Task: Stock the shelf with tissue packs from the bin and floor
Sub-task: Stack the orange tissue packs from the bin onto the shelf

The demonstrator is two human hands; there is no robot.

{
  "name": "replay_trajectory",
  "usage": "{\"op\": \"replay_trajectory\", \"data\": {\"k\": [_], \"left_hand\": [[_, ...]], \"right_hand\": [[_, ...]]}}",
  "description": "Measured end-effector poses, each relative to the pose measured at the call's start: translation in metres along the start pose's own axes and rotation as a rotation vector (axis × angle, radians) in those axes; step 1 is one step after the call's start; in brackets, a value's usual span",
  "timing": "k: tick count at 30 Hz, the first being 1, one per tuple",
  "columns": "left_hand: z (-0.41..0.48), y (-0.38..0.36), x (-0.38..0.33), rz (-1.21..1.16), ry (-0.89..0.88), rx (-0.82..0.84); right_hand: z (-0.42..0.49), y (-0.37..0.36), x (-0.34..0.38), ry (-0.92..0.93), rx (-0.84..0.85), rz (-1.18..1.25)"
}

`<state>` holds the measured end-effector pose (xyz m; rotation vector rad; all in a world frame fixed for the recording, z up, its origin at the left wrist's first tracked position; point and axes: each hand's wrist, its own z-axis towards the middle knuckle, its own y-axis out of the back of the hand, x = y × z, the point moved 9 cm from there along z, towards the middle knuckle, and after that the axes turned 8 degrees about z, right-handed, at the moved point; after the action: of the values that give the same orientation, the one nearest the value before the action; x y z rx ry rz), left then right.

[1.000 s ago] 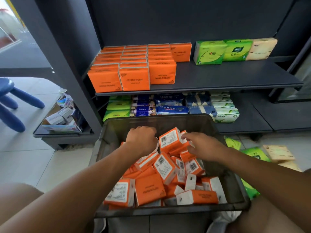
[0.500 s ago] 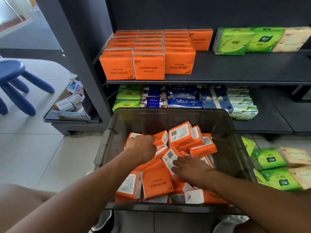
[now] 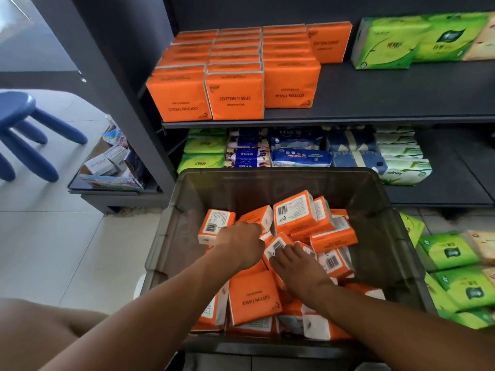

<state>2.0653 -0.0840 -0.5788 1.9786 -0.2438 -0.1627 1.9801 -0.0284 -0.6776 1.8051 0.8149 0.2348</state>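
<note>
Front orange pack [image 3: 253, 299] lies label-up, lettering inverted, long axis crosswise.

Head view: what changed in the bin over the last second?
The right hand drew back from the pile's far side and now lies on a barcoded pack beside the left hand, which stays curled in the pile. Shelf stacks unchanged.
</note>
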Motion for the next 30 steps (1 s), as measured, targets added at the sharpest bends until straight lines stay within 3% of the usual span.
{"op": "replay_trajectory", "data": {"k": [8,13,16,19,24,30], "left_hand": [[0.012,0.004,0.004,-0.086,0.011,0.020],[0.020,0.013,0.019,-0.216,0.072,0.031],[0.027,0.019,0.025,-0.429,0.103,0.053],[0.025,0.031,0.024,-0.788,0.096,0.154],[0.003,0.070,-0.010,-1.172,-0.212,0.398],[0.003,0.110,-0.011,-1.299,-0.241,0.116]], "right_hand": [[-0.006,0.007,-0.020,0.002,-0.079,0.172],[-0.024,0.046,-0.065,-0.179,-0.084,0.784],[-0.036,0.068,-0.099,-0.303,-0.056,1.130],[-0.055,0.100,-0.131,-0.384,-0.165,1.475],[-0.084,0.154,-0.186,-0.501,-0.489,1.775],[-0.107,0.192,-0.209,-0.483,-0.647,1.838]]}}
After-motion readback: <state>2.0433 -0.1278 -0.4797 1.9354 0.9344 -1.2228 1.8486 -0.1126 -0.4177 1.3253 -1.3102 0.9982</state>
